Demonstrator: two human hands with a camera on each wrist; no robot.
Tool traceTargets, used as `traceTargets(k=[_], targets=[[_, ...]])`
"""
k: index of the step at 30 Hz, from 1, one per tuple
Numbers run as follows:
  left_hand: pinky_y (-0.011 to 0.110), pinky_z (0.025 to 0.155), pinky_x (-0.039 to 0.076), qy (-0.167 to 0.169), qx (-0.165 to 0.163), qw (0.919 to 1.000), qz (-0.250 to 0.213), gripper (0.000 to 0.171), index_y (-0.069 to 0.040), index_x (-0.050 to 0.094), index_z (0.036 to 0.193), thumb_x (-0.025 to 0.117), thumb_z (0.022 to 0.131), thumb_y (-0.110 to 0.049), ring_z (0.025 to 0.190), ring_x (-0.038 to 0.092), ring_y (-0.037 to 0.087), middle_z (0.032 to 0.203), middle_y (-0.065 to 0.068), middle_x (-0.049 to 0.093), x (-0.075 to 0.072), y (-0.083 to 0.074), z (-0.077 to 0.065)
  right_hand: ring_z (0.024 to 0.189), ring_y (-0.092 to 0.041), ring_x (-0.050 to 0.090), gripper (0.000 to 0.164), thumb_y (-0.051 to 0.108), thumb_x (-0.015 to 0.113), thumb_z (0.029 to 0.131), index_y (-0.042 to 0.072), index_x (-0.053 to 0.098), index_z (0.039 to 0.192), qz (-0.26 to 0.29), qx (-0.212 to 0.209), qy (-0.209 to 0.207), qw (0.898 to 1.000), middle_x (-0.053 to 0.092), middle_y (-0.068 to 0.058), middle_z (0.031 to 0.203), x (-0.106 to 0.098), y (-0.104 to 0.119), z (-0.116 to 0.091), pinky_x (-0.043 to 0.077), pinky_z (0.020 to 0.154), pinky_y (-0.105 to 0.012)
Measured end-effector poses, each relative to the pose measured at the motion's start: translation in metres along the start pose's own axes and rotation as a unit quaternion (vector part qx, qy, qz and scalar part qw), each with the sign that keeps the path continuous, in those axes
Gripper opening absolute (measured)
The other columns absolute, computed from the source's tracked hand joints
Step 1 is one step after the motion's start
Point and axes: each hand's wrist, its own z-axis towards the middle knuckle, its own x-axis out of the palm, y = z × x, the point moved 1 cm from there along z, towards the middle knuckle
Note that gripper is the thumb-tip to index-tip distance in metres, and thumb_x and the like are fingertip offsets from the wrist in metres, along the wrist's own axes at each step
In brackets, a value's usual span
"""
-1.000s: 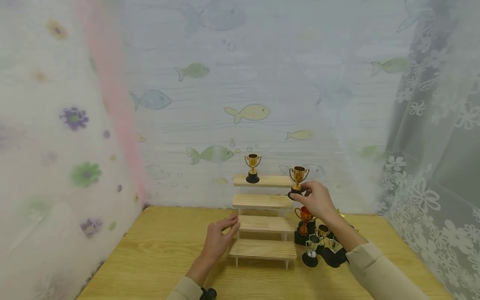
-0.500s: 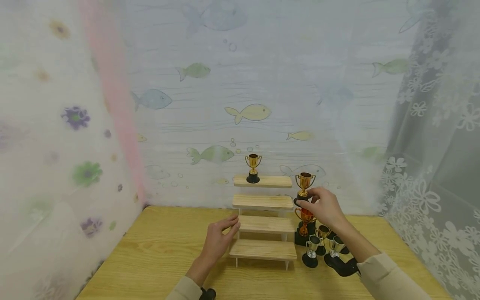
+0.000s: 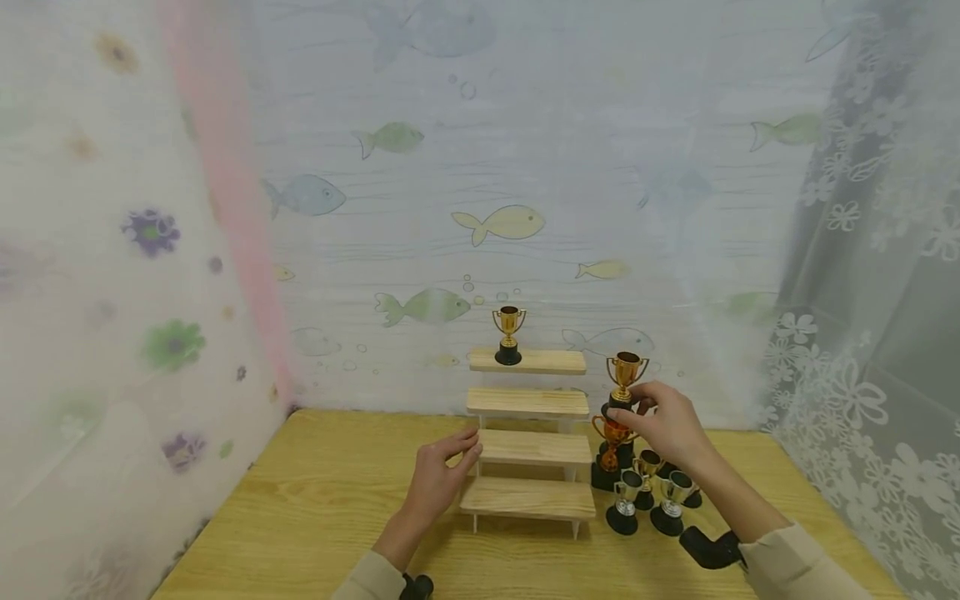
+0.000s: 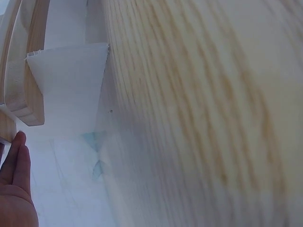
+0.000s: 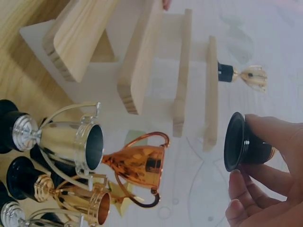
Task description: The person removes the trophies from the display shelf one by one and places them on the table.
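Note:
My right hand [image 3: 670,423] pinches the black base of a small gold trophy [image 3: 625,375], held upright in the air right of a stepped wooden stand [image 3: 534,450]. The right wrist view shows thumb and fingers around that base [image 5: 236,142], its hollow underside facing the camera. My left hand [image 3: 442,473] rests its fingertips at the stand's left edge; in the left wrist view the fingers [image 4: 21,165] look straight beside a plank end. Another gold trophy [image 3: 508,333] stands upright on the top step, left of its middle.
Right of the stand are an orange-bronze trophy [image 3: 611,446], two silver trophies [image 3: 627,497] and a gold one [image 3: 647,475], close together below my right hand. A wood-grain table [image 3: 337,475] carries everything. A fish-print curtain [image 3: 420,217] hangs behind.
My right hand has moved right and slightly down with the gold trophy, away from the upper steps. The left hand has stayed at the stand's edge.

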Motion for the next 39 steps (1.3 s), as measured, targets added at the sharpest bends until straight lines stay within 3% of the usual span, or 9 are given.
traceTargets(k=[23, 33, 39], targets=[[0.041, 0.1, 0.055, 0.007, -0.022, 0.9997, 0.002, 0.031, -0.004, 0.073, 0.125, 0.068, 0.101, -0.023, 0.127, 0.062, 0.025, 0.135, 0.005, 0.067, 0.0, -0.003, 0.001, 0.088, -0.024, 0.061, 0.054, 0.031, 0.08, 0.091, -0.011, 0.064, 0.121, -0.03, 0.016, 0.039, 0.999, 0.066, -0.017, 0.107, -0.009, -0.015, -0.03, 0.05, 0.066, -0.036], [0.046, 0.098, 0.056, 0.004, -0.006, 1.0, 0.001, 0.03, 0.0, 0.073, 0.124, 0.068, 0.101, -0.02, 0.125, 0.063, 0.031, 0.133, 0.013, 0.067, -0.001, -0.003, -0.001, 0.095, -0.03, 0.064, 0.058, 0.034, 0.081, 0.09, -0.012, 0.063, 0.122, -0.032, 0.032, 0.062, 0.997, 0.067, -0.017, 0.108, -0.009, -0.018, -0.039, 0.055, 0.071, -0.042], [0.042, 0.101, 0.054, 0.014, -0.019, 0.9997, -0.006, 0.031, -0.003, 0.073, 0.126, 0.067, 0.102, -0.023, 0.128, 0.062, 0.026, 0.136, 0.008, 0.066, -0.002, -0.002, 0.001, 0.082, -0.021, 0.059, 0.051, 0.032, 0.082, 0.088, -0.008, 0.066, 0.115, -0.018, 0.042, 0.079, 0.996, 0.065, -0.008, 0.093, -0.005, -0.021, -0.048, 0.052, 0.066, -0.036]])
